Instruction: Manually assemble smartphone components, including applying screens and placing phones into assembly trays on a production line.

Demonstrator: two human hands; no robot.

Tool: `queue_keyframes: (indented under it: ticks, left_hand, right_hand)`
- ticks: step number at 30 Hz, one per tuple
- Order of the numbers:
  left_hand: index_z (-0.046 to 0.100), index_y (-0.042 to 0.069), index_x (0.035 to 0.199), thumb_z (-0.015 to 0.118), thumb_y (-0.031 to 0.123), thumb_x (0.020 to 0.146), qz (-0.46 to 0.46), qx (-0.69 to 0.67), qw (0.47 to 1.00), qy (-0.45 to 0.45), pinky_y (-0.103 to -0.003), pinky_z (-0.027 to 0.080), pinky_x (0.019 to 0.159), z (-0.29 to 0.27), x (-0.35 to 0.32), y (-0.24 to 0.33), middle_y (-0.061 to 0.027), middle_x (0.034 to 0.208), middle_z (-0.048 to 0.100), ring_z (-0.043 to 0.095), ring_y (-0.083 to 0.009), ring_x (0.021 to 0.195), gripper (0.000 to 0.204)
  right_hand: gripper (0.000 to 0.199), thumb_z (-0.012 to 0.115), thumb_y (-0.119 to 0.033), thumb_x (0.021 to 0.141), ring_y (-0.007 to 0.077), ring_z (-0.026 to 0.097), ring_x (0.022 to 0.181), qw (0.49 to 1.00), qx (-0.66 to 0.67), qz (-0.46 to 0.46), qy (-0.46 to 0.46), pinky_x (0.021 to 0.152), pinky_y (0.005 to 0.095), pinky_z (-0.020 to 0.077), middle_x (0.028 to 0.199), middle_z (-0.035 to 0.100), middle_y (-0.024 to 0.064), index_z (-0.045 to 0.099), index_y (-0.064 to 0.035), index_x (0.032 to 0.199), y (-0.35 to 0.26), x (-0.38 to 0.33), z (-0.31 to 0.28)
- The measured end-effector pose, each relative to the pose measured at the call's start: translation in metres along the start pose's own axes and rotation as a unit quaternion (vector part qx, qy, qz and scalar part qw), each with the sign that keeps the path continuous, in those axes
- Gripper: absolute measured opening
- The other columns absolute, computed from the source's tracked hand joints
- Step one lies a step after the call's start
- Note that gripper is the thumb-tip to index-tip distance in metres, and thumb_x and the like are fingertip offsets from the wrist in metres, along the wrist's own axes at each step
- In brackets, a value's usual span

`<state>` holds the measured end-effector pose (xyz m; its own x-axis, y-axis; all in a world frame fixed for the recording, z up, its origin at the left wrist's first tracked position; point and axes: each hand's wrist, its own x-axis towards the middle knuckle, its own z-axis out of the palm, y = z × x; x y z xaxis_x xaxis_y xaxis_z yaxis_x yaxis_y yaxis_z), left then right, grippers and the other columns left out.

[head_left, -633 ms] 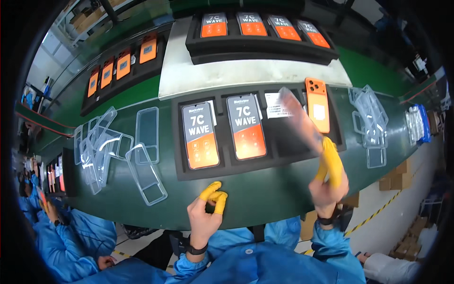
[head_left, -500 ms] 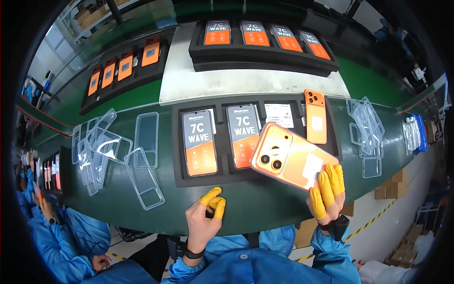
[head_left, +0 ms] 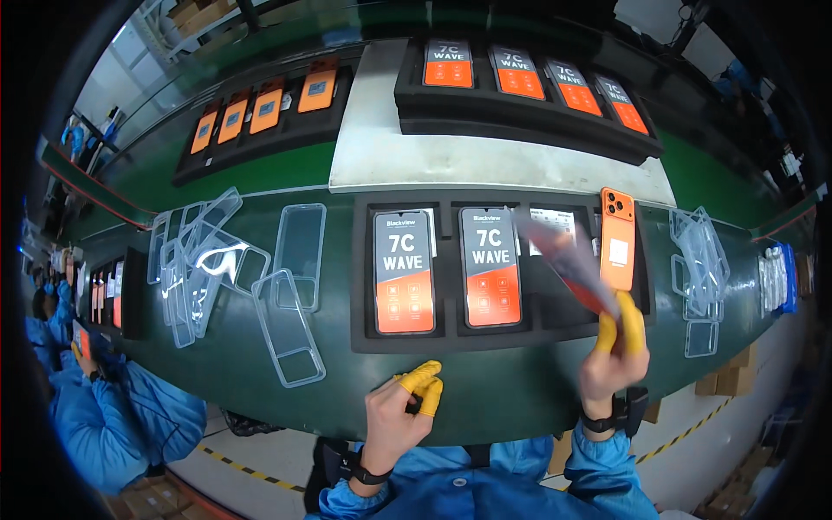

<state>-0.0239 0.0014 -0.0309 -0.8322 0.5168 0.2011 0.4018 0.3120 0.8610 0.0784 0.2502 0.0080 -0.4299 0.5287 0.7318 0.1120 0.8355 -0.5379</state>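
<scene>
My right hand (head_left: 615, 360), yellow covers on its fingers, grips a phone (head_left: 572, 264) by its near end. The phone is tilted and smeared by motion, its grey-and-orange front film showing, above the black foam tray (head_left: 442, 343). In the tray lie a left phone (head_left: 404, 273) and a middle phone (head_left: 490, 269), both film side up. A white label (head_left: 555, 227) shows partly behind the held phone. At the tray's right, an orange phone (head_left: 617, 243) lies camera side up. My left hand (head_left: 403, 407) hovers before the tray, its covered fingers curled together, nothing visible in them.
Clear phone cases lie in a left pile (head_left: 195, 269) and a right pile (head_left: 698, 260). Beyond stand a stacked foam tray (head_left: 529, 117) of phones on a white board (head_left: 381, 156) and another tray (head_left: 260, 130) of orange phones. A co-worker in blue (head_left: 130, 407) sits at left.
The phone in my right hand has turned from its orange camera side to its film side and now angles over the tray's right part. My left hand stays curled near the tray's front edge.
</scene>
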Motion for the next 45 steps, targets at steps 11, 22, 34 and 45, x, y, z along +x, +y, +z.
queue_keyframes:
  ticks: [11,22,34,45]
  left_hand:
    - [0.074,0.003,0.103,0.077,0.001,0.077,0.001,-0.019,1.0,-0.002,-0.025,0.043,0.051,-0.002,0.004,0.0,-0.0077,0.073,0.068,0.054,-0.0137,0.051,0.026]
    - [0.073,0.002,0.104,0.077,-0.001,0.079,-0.004,-0.021,1.0,-0.011,-0.024,0.04,0.051,0.001,0.003,-0.001,-0.0055,0.07,0.064,0.05,-0.0114,0.053,0.025]
    - [0.072,0.001,0.104,0.076,-0.001,0.08,0.0,-0.007,1.0,-0.018,-0.023,0.039,0.053,0.003,0.004,-0.002,-0.0052,0.073,0.066,0.049,-0.0098,0.055,0.024]
    - [0.072,-0.001,0.104,0.074,-0.002,0.081,0.001,0.0,1.0,-0.016,-0.023,0.039,0.052,0.004,0.0,-0.001,-0.0048,0.071,0.064,0.051,-0.0102,0.057,0.023]
  right_hand:
    - [0.03,0.058,0.004,0.095,0.0179,0.071,0.087,0.846,0.305,0.436,0.022,0.072,0.0305,0.0622,0.107,0.069,0.0153,0.055,0.0118,0.124,0.032,0.002,0.01]
    - [0.031,0.061,0.005,0.093,0.0148,0.069,0.088,0.86,0.242,0.446,-0.054,0.072,0.0265,0.0596,0.104,0.069,0.0131,0.057,0.0101,0.124,0.028,0.007,0.008]
    - [0.025,0.069,-0.001,0.085,0.0112,0.064,0.073,0.948,-0.051,0.292,-0.114,0.068,0.0279,0.0512,0.087,0.073,0.015,0.07,0.0064,0.108,0.02,0.043,-0.038]
    - [0.025,0.069,-0.009,0.084,0.0394,0.064,0.1,0.89,-0.437,0.101,-0.089,0.087,0.0437,0.0505,0.107,0.068,0.0216,0.071,-0.003,0.108,0.206,0.074,-0.179]
